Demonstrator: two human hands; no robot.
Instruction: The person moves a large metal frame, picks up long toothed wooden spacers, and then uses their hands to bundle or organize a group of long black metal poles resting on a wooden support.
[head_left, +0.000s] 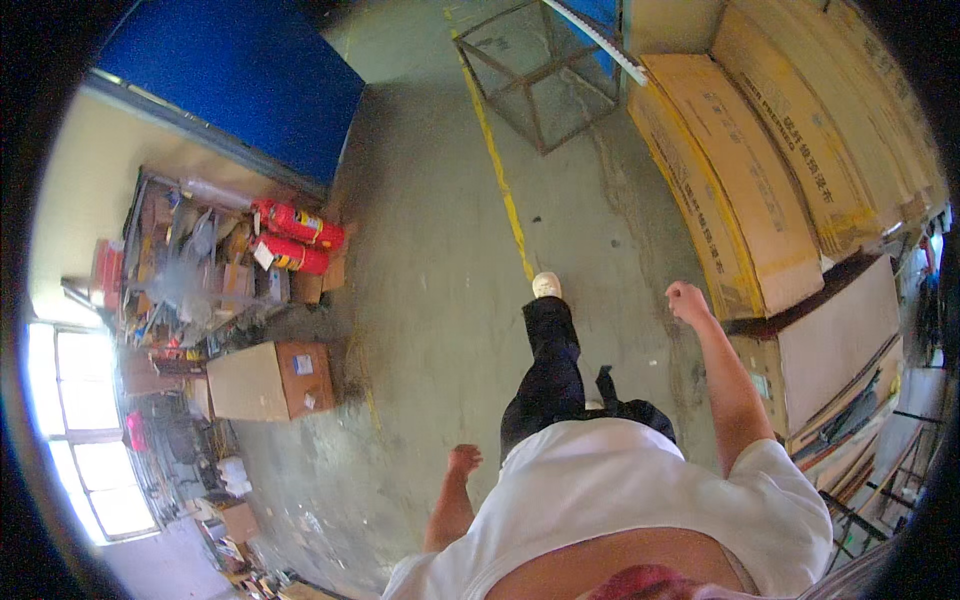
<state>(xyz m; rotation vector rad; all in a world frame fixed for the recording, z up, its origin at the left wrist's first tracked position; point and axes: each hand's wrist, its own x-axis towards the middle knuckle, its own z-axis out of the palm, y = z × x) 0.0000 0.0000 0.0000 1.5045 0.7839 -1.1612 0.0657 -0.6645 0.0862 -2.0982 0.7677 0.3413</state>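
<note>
My right hand swings forward above the floor, fingers curled in, with nothing visible in it. Nearest to it is a long stack of cardboard boxes along the right side, and the hand is apart from them. Lower and closer to my body, my left hand hangs beside my hip, its fingers loosely curled and no object showing. Between the hands, my leg in dark trousers is stretched forward, and its light shoe stands at the end of a yellow floor line.
Two red fire extinguishers lie on a cluttered shelf at the left. A cardboard box stands on the floor below it. Ahead are a metal cube frame and a large blue panel. Metal racks line the lower right.
</note>
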